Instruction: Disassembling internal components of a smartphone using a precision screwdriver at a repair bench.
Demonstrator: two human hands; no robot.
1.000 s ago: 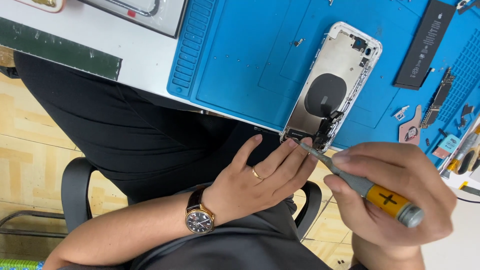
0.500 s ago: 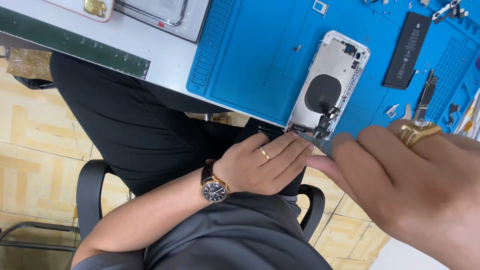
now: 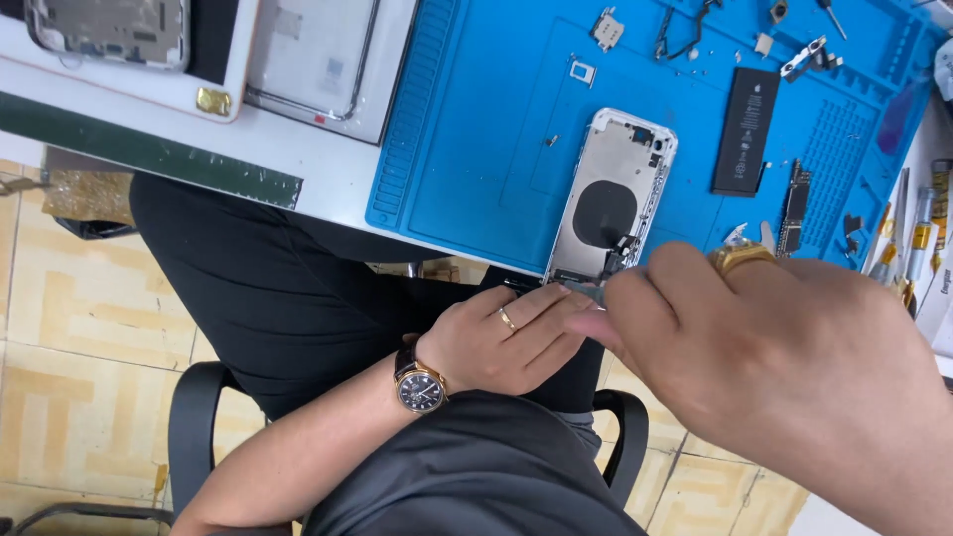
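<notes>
An opened silver phone housing (image 3: 611, 199) with a round black coil lies on a blue work mat (image 3: 476, 149), its lower end at the table edge. My left hand (image 3: 496, 342), with a ring and a wristwatch (image 3: 419, 387), rests its fingers against that lower end. My right hand (image 3: 774, 347), wearing a gold ring, is closed close to the camera. Its fingertips pinch a thin grey screwdriver shaft (image 3: 586, 290) at the housing's bottom edge. The handle is hidden inside the hand.
A black battery (image 3: 747, 129), a narrow circuit board (image 3: 794, 208) and several small parts lie on the mat to the right. Tools (image 3: 918, 238) stand along the right edge. Two more phone shells (image 3: 109, 30) (image 3: 308, 60) sit at the top left. A chair armrest (image 3: 194, 427) is below.
My right hand has turned over and closed in on the housing's bottom edge, so the yellow screwdriver handle is no longer visible. The left hand stays at the housing. The view shifted up over the table.
</notes>
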